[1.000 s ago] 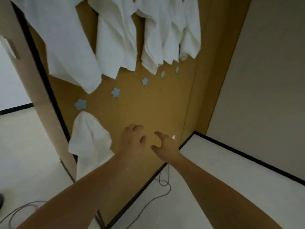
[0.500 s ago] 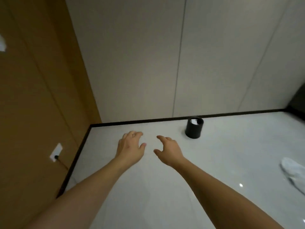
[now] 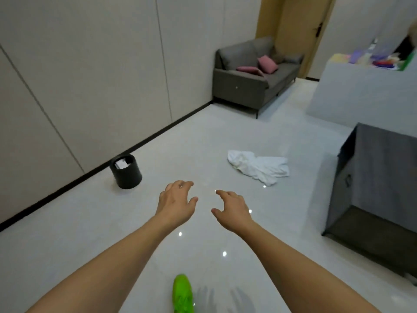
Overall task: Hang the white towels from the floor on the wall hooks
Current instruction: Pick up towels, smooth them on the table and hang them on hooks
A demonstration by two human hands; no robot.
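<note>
Head view has swung away from the brown wall with its hung towels; the room floor now fills the frame. Left hand [image 3: 177, 203] and right hand [image 3: 232, 210] are held out side by side, fingers loosely spread, gripping nothing. One crumpled white towel [image 3: 259, 166] lies on the glossy pale floor [image 3: 90, 245], ahead and to the right, well apart from both hands. Judgement: fetching it is the next step. A black bin [image 3: 126, 175] stands by the wall skirting; a grey sofa [image 3: 252, 75] sits beyond, a dark cabinet [image 3: 372, 188] at right.
</note>
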